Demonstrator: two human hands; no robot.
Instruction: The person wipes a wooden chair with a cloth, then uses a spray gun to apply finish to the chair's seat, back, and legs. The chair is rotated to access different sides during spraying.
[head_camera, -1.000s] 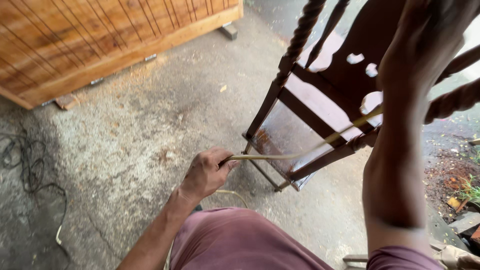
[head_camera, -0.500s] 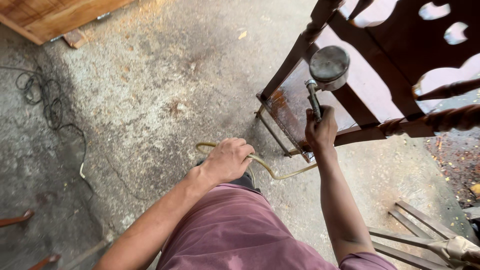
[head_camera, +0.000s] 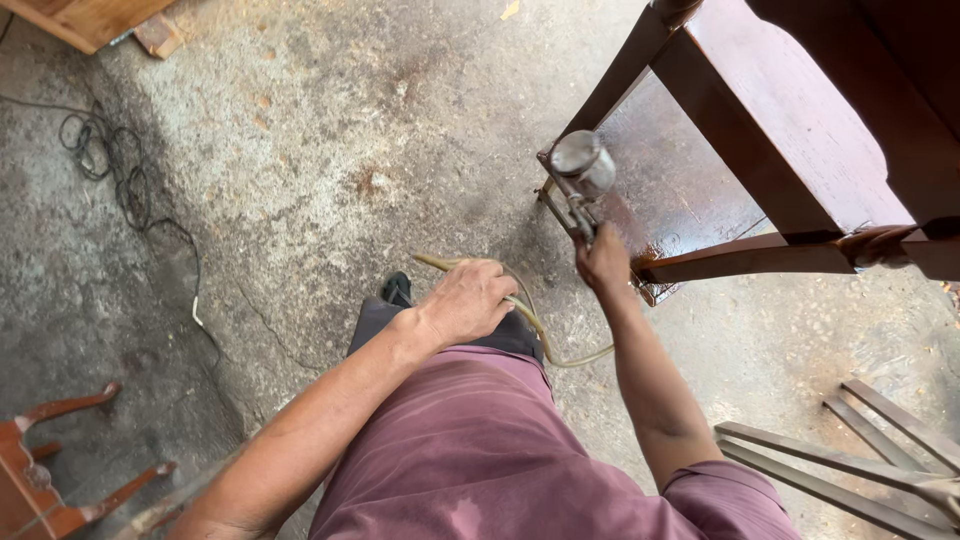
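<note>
A metal spray gun with a round silver cup (head_camera: 582, 178) is gripped in the right hand (head_camera: 603, 262), fingers wrapped tight around the handle so the cup sits just above the knuckles and points toward the dark reddish-brown wooden furniture piece (head_camera: 790, 150) right beside it (the panel nearest the nozzle looks wet and glossy). A thin yellowish air hose (head_camera: 530, 322) is held in the left hand (head_camera: 468, 300), fingers curled closed over it; from that hand the hose is looped down and across toward the right wrist. Both hands are kept near each other, above the dark trousers and maroon shirt. Well off to the left of the left hand, a tangled black cable (head_camera: 110, 165) is laid out on the rough grey concrete floor (head_camera: 300, 150). Below the right elbow, some grey metal bars (head_camera: 850, 470) are lying on the ground, and a reddish wooden chair part (head_camera: 50, 470) is seen far below the left arm.
</note>
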